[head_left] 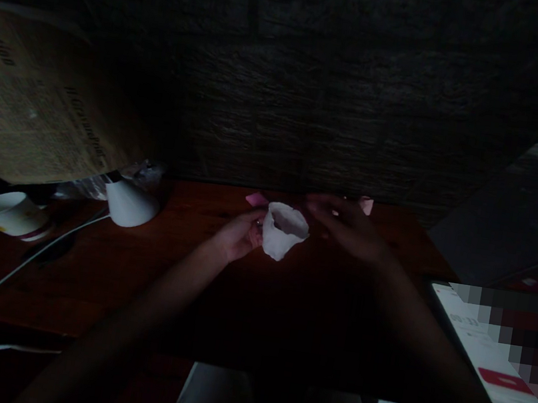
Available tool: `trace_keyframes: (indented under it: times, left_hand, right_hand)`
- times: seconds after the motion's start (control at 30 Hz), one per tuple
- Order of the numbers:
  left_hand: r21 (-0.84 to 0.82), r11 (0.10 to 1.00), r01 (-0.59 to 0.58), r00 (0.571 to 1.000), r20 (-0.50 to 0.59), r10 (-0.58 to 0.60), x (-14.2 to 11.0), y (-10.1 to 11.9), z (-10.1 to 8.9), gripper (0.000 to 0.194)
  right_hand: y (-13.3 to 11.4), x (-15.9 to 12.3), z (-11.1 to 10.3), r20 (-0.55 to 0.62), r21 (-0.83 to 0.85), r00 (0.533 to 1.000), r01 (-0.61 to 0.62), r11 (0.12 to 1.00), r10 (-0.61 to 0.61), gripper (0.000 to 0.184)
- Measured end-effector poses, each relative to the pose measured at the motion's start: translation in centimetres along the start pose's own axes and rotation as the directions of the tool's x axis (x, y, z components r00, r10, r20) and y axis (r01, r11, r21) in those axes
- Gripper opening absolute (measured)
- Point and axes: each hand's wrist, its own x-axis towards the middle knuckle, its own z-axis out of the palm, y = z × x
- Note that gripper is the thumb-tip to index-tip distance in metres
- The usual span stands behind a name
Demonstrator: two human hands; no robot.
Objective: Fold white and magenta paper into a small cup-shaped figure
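The scene is very dark. My left hand [241,232] is closed on the edge of a small white crumpled bag or paper [283,230] that stands open on the red-brown wooden table [179,262]. My right hand [348,230] hovers just right of the white bag, fingers stretched out toward it and a little blurred, holding nothing I can see. A pink scrap [256,198] lies behind the bag, and another pink piece [366,204] sits beyond my right hand.
A white desk lamp head [130,203] with a curved white arm [21,269] stands at left, near a tipped white cup [7,213] and a newspaper [30,105]. A lit screen [484,348] lies at right. A dark wall rises behind.
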Motion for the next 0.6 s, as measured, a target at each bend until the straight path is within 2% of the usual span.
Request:
trace_keyframes:
  times: [0.07, 0.1, 0.2, 0.27, 0.33, 0.4, 0.43, 0.5, 0.6]
  left_hand:
    - [0.038, 0.999, 0.02, 1.0, 0.009, -0.02, 0.0, -0.5, 0.2, 0.007]
    - [0.074, 0.997, 0.028, 0.999, 0.019, -0.029, 0.0, -0.8, 0.3, 0.009]
    - [0.269, 0.962, -0.043, 0.997, 0.08, 0.023, 0.1, -1.4, 0.1, 0.015]
    - [0.42, 0.887, -0.192, 0.98, 0.129, 0.15, 0.0, -1.5, 0.0, 0.02]
    - [0.533, 0.759, -0.374, 0.926, 0.163, 0.342, -0.3, -1.3, 0.0, 0.02]
    - [0.607, 0.598, -0.524, 0.826, 0.189, 0.532, -0.8, -1.0, 0.3, 0.015]
    - [0.63, 0.534, -0.564, 0.786, 0.21, 0.582, -1.1, -1.0, 0.6, 0.01]
    - [0.649, 0.475, -0.595, 0.757, 0.252, 0.603, -1.8, -1.0, 1.2, 0.004]
    - [0.658, 0.395, -0.641, 0.713, 0.321, 0.623, -2.5, -1.0, 1.9, 0.009]
  right_hand:
    - [0.5, 0.1, -0.2, 0.177, -0.099, 0.983, -0.037, 0.994, 0.055, 0.038]
    - [0.8, 0.1, -0.3, 0.227, -0.164, 0.972, -0.031, 0.986, 0.068, 0.034]
    - [1.3, 0.1, -0.6, 0.241, -0.342, 0.968, 0.02, 0.939, 0.068, 0.03]
    - [1.4, 0.1, -0.7, 0.216, -0.41, 0.975, 0.039, 0.911, 0.055, 0.027]
    - [1.4, 0.1, -0.8, 0.2, -0.451, 0.979, 0.052, 0.891, 0.044, 0.026]
    - [1.4, 0.2, -0.9, 0.192, -0.488, 0.981, 0.059, 0.871, 0.042, 0.025]
    - [1.4, 0.2, -0.9, 0.191, -0.504, 0.981, 0.061, 0.862, 0.042, 0.023]
    - [1.5, 0.3, -0.8, 0.189, -0.529, 0.981, 0.067, 0.846, 0.04, 0.021]
    - [1.6, 0.3, -0.5, 0.163, -0.534, 0.987, 0.078, 0.842, 0.012, 0.019]
